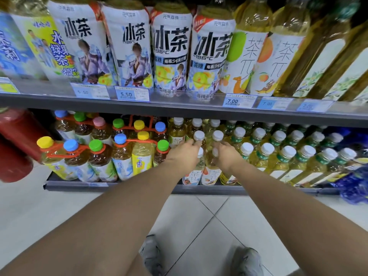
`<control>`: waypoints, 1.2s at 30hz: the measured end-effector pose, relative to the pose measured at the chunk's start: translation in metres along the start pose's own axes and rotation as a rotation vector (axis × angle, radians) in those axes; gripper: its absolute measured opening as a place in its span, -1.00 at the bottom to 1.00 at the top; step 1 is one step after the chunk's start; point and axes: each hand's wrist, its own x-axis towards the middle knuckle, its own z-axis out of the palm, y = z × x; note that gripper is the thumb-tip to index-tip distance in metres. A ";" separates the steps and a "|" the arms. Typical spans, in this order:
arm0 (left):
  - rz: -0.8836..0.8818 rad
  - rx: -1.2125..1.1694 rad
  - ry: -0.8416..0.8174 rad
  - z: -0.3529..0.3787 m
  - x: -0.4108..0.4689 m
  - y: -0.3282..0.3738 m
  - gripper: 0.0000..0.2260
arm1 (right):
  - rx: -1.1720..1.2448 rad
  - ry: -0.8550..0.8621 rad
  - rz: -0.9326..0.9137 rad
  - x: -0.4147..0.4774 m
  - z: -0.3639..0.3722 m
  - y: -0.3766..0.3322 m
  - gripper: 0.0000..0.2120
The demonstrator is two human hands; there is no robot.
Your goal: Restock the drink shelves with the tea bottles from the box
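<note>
We are holding two small tea bottles at the front of the lower shelf (111, 185), side by side and upright. Our left hand (184, 154) is curling round the upper part of the left tea bottle (192, 175), just under its white cap, and our right hand (228, 154) is grasping the right tea bottle (211, 174) in the same way. Both bottles are standing near the shelf's front edge, with more white-capped bottles lined up behind them.

To the right of our hands, rows of green-labelled bottles (288, 156) with white caps are filling the shelf. To the left, bundled packs (95, 156) with yellow, blue, green and pink caps are sitting tied together with orange straps. Red bottles (18, 132) are showing at the far left edge.

Above, the upper shelf (179, 108) is carrying large iced tea bottles (171, 52), with price tags (131, 94) along its front rail. Below, we are standing on pale floor tiles (199, 226) in grey shoes (151, 253).
</note>
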 end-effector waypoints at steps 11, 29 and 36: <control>-0.110 -0.006 -0.079 0.011 0.028 0.016 -0.68 | 0.131 0.038 0.131 0.011 -0.003 0.004 -0.71; -0.174 -0.099 -0.059 0.015 0.031 0.025 -0.57 | 0.053 0.027 0.079 0.012 -0.005 0.011 -0.76; -0.152 -0.068 -0.114 -0.020 -0.002 0.033 -0.60 | 0.018 -0.006 -0.017 -0.039 -0.025 0.009 -0.58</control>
